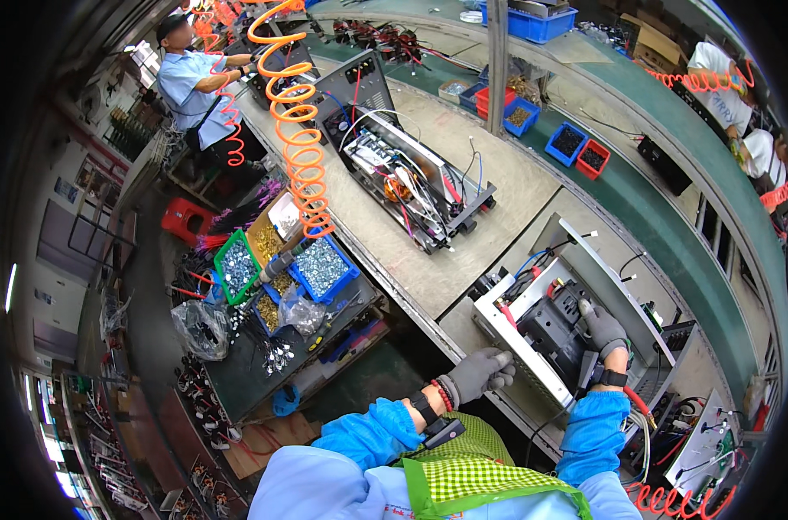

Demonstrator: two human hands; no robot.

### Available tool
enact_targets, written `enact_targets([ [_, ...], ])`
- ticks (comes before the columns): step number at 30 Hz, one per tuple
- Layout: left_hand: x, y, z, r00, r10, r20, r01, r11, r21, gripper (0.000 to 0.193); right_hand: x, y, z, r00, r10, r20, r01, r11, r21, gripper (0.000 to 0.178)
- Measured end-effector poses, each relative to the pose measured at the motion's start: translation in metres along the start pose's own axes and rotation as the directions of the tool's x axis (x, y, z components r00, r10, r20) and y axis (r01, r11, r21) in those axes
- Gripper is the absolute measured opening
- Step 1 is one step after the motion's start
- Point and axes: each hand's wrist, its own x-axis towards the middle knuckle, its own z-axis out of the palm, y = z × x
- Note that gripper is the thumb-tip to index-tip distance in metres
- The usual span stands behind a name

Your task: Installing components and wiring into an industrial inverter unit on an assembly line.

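Note:
An open metal chassis [518, 348] with pale side panels stands at the near edge of the bench. Inside it sits a black plastic housing [553, 333], with red and blue leads beside it. My right hand [603, 329], in a grey glove, reaches into the chassis and grips the right side of the housing; the thumb is hidden. Just left of the chassis's front panel is my left hand [480, 374], also gloved. Its fingers are curled together, and anything inside them is hidden.
A second open unit [402, 182] with exposed wiring lies farther up the bench. An orange coiled hose [298, 147] hangs at its left. Bins of screws [323, 267] fill a side table at left. Blue and red bins [567, 144] line the far side. A co-worker [199, 91] stands at upper left.

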Motion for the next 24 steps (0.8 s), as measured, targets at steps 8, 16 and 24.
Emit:
enact_targets([
  [8, -0.007, -0.009, 0.020, 0.983, 0.138, -0.119, -0.155, 0.976, -0.150, 0.024, -0.002, 0.001, 0.003, 0.995, -0.062, -0.076, 0.065, 0.997, 0.029, 0.073],
  [16, 0.008, -0.026, 0.024, 0.906, 0.366, -0.213, -0.364, 0.930, 0.051, 0.013, -0.004, -0.001, 0.002, 1.000, -0.006, -0.009, 0.006, 1.000, 0.004, 0.075],
  [24, 0.001, -0.020, 0.034, 0.925, 0.287, -0.250, -0.332, 0.929, -0.164, 0.018, -0.006, -0.002, 0.001, 0.998, -0.038, -0.048, 0.036, 0.998, -0.048, 0.075],
])
